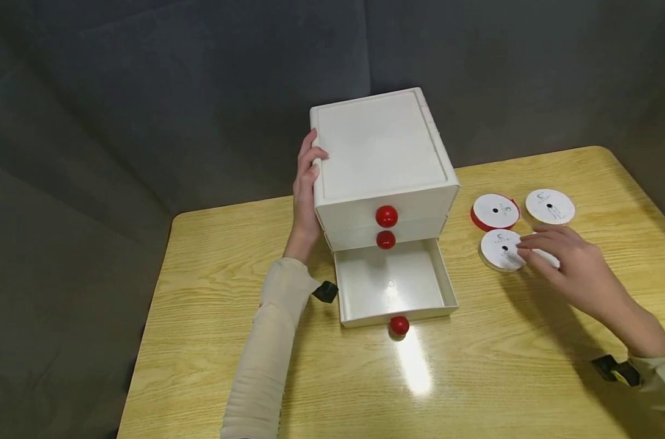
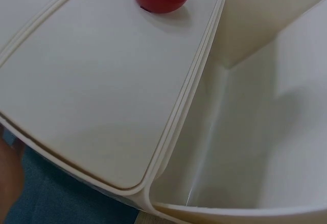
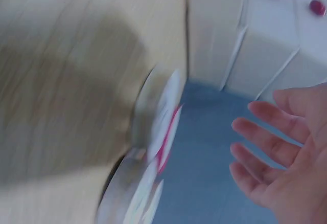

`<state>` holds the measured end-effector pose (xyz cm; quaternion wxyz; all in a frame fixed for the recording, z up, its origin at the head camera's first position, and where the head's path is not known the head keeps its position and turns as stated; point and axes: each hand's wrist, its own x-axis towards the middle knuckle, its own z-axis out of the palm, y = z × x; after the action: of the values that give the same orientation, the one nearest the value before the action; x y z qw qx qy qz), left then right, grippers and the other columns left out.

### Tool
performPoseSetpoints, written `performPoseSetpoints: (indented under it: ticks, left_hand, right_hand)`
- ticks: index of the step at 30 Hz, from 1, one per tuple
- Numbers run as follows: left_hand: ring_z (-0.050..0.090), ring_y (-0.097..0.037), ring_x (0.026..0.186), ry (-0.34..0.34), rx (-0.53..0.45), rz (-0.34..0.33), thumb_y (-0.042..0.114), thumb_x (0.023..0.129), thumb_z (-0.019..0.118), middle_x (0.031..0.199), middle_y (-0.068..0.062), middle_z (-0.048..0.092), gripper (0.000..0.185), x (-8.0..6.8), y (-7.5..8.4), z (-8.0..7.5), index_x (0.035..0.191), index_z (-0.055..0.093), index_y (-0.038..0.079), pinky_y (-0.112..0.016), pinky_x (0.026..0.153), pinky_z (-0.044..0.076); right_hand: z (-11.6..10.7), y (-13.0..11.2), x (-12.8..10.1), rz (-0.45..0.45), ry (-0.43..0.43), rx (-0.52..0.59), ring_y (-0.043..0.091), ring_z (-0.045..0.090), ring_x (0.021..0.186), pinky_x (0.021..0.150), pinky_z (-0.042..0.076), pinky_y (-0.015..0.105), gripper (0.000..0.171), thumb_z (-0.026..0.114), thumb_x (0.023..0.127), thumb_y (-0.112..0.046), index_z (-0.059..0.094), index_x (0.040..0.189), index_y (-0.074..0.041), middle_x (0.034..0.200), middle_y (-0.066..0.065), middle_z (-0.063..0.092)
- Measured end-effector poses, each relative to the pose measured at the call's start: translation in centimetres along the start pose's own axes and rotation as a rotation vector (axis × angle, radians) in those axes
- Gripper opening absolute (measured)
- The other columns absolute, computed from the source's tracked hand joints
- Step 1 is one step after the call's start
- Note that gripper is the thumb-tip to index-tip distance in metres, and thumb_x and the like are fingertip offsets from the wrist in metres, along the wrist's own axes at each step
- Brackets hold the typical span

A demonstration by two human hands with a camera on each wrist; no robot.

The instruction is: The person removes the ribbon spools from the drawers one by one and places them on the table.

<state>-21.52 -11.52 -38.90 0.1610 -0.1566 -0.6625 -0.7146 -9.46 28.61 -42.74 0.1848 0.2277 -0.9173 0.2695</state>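
Note:
A white drawer cabinet (image 1: pixel 382 146) with red knobs stands at the back of the table. Its bottom drawer (image 1: pixel 390 280) is pulled out and bare inside; the two drawers above are closed. My left hand (image 1: pixel 306 189) rests against the cabinet's left side, fingertips over the top edge. At the right, my right hand (image 1: pixel 576 268) hovers over ribbon spools, fingers loosely bent and holding nothing. Nearest its fingertips is a white-faced spool (image 1: pixel 501 250); another white spool (image 1: pixel 552 259) is partly hidden beneath the hand. Behind lie a red ribbon spool (image 1: pixel 495 211) and a white-topped spool (image 1: pixel 550 206).
The wooden table (image 1: pixel 212 323) has its back edge against a dark grey curtain (image 1: pixel 228 91). The open drawer's red knob (image 1: pixel 399 325) juts toward the front. Dark wrist cameras sit on both sleeves.

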Motion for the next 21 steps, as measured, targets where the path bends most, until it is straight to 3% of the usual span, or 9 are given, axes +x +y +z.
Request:
performPoseSetpoints:
  ticks: [3,6,9,15,21]
  left_hand:
    - [0.024,-0.011,0.151,0.003,0.0,-0.004,0.03,0.093,0.032,0.167,-0.001,0.028,0.028,-0.1,0.0,0.0,0.108,0.056,0.029,-0.036,0.121,0.017]
    - [0.024,-0.011,0.151,0.002,0.005,-0.004,0.03,0.093,0.032,0.167,-0.001,0.028,0.029,-0.1,0.0,0.0,0.108,0.056,0.028,-0.037,0.121,0.017]
    - [0.024,-0.012,0.151,-0.002,0.004,-0.001,0.031,0.093,0.032,0.167,-0.002,0.028,0.028,-0.1,-0.1,-0.1,0.108,0.056,0.028,-0.037,0.12,0.017]
    - [0.024,-0.012,0.151,-0.002,0.002,-0.007,0.032,0.094,0.032,0.167,-0.001,0.028,0.028,0.0,-0.1,-0.1,0.108,0.056,0.027,-0.037,0.12,0.017]
    - [0.025,-0.013,0.15,-0.001,0.006,0.001,0.032,0.093,0.032,0.167,-0.002,0.029,0.036,-0.1,-0.2,-0.1,0.113,0.054,0.011,-0.038,0.12,0.018]
  right_hand:
    - [0.7,-2.2,0.5,-0.107,0.032,0.042,0.028,0.065,0.096,0.095,0.034,0.009,0.01,0.072,0.095,-0.013,0.076,0.099,-0.005,0.096,0.009,0.075]
    - [1.7,-4.1,0.8,-0.202,0.059,0.087,0.019,0.068,0.084,0.085,0.044,0.014,0.034,0.059,0.106,-0.035,0.078,0.096,-0.008,0.091,0.002,0.076]
    - [2.9,-5.9,1.0,-0.286,0.072,0.142,0.014,0.069,0.076,0.074,0.051,0.018,0.052,0.046,0.108,-0.047,0.078,0.093,-0.01,0.086,-0.002,0.076]
    - [4.8,-8.6,1.1,-0.36,0.005,0.295,0.002,0.06,0.067,0.059,0.048,0.019,0.043,0.05,0.108,-0.041,0.075,0.089,-0.013,0.08,-0.008,0.072]
    - [6.4,-10.4,1.0,-0.393,-0.054,0.376,-0.002,0.057,0.067,0.057,0.048,0.017,0.037,0.052,0.108,-0.037,0.074,0.088,-0.014,0.078,-0.009,0.07]
